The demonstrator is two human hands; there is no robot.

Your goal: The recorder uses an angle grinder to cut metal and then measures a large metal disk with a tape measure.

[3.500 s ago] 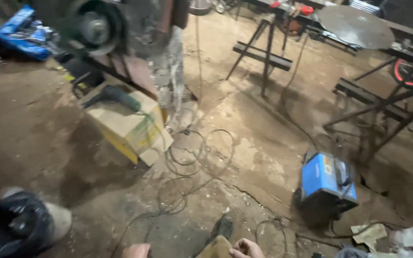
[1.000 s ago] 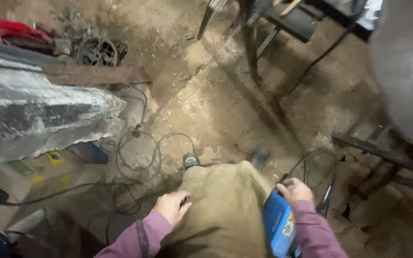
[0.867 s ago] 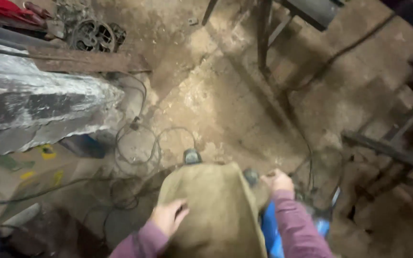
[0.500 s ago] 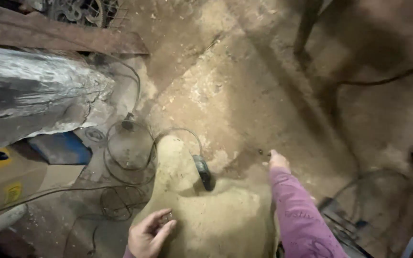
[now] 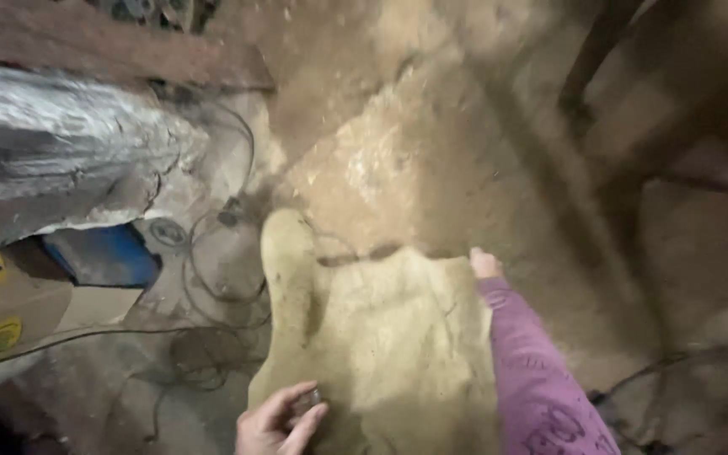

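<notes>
A tan burlap sack (image 5: 381,337) lies spread on the dirt floor in front of me. My right hand (image 5: 484,264), in a purple sleeve, rests on the sack's far right corner and seems to pinch its edge. My left hand (image 5: 278,419) is at the sack's near left edge, fingers curled around a small dark object I cannot make out. The sack's left side is bunched into a raised fold (image 5: 286,261).
Black cables (image 5: 212,278) coil on the floor left of the sack. A large grey pillar-like mass (image 5: 61,152) lies at the left, with a blue box (image 5: 103,253) and a cardboard box (image 5: 10,312) below it. A dark metal stand leg (image 5: 591,59) rises at upper right.
The view has closed in on the floor. The sack has been spread wider and flatter, covering the dark tool seen on it half a second ago. My right hand has reached to its far corner.
</notes>
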